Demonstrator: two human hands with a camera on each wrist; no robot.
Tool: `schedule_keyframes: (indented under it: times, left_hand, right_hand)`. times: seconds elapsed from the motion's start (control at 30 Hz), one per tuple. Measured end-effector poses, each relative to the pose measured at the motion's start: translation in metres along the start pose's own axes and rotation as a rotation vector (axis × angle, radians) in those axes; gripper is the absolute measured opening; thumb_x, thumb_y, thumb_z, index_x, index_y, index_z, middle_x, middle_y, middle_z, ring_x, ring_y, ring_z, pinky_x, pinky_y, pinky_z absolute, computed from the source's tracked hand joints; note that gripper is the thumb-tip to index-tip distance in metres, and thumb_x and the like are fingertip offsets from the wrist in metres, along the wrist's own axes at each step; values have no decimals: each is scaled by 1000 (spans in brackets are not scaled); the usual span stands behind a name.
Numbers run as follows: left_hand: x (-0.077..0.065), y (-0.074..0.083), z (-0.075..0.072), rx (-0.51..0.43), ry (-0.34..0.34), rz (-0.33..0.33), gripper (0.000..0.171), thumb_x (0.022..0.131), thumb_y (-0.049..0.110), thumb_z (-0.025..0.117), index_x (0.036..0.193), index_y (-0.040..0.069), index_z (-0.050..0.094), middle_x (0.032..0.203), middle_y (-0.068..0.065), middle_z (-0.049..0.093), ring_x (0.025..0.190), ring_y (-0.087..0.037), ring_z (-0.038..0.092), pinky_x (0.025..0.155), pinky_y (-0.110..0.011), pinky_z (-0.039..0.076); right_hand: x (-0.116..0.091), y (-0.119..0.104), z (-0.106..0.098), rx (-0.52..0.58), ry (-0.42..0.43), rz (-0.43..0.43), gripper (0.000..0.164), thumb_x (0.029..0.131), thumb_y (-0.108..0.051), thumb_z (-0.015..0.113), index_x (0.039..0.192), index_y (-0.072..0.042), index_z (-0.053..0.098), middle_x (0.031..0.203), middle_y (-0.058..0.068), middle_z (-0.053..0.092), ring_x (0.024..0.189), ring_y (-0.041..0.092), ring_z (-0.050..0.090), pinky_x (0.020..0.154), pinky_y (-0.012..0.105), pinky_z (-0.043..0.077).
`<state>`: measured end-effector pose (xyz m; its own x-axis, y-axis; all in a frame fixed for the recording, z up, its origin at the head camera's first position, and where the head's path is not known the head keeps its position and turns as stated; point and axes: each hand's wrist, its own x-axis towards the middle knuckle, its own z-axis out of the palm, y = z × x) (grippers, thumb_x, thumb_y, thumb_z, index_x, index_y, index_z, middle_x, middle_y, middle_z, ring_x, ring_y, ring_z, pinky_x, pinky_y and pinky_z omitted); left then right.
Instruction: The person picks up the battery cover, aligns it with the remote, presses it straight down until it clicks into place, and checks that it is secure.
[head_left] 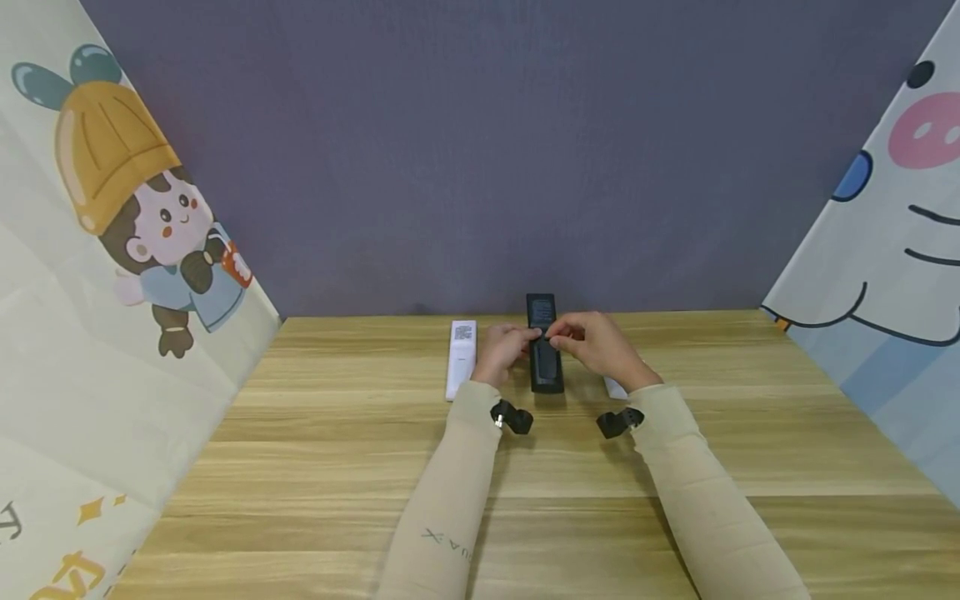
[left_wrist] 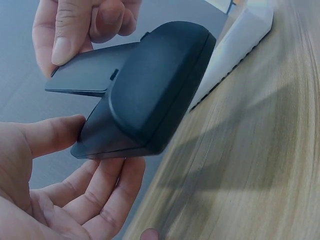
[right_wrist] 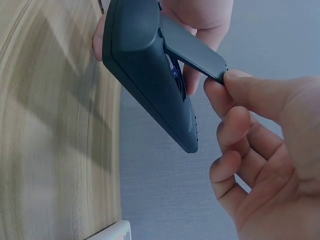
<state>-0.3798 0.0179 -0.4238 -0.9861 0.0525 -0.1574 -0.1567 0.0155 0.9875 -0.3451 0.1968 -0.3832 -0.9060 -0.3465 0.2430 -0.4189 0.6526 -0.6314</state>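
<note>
Nearest my head camera run two cream sleeves (head_left: 442,467), left and right, the left one marked with dark lettering (head_left: 447,543); each carries a small black wrist camera (head_left: 512,417). Beyond them I have the right hand (head_left: 603,343) pinching the outer end of a black cover (right_wrist: 196,47) between thumb and forefinger, its other fingers loosely curled. The left hand (head_left: 504,352) wraps its fingers under a black remote control (left_wrist: 162,75), thumb against the side. That remote sits between the two hands, over the far middle of the bench (head_left: 337,458), and from both wrists I see it tilted. The cover slants away from its back, the inner end touching the body, and in the gap I catch something blue (right_wrist: 174,70), too little to identify. Just left of the left hand lies a white remote (head_left: 461,371) with a printed label (head_left: 462,332) toward its far end. To the right, a white object (head_left: 615,388) is mostly hidden behind the right hand. A grey-purple wall (head_left: 427,150) rises at the far edge, with a cartoon figure (head_left: 120,158) left and a pink snout (head_left: 926,129) right.
</note>
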Motion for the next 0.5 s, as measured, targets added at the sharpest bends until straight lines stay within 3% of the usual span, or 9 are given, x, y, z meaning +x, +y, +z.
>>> schedule_keyframes:
  times: [0.5]
  left_hand:
    - [1, -1, 0, 2, -16, 13, 28, 93, 22, 74, 113, 1, 75, 95, -5, 71, 83, -17, 65, 100, -48, 54]
  right_hand:
    - [2, 7, 3, 15, -23, 12, 11, 99, -16, 68, 108, -15, 75, 98, 6, 73, 88, 20, 67, 79, 41, 56]
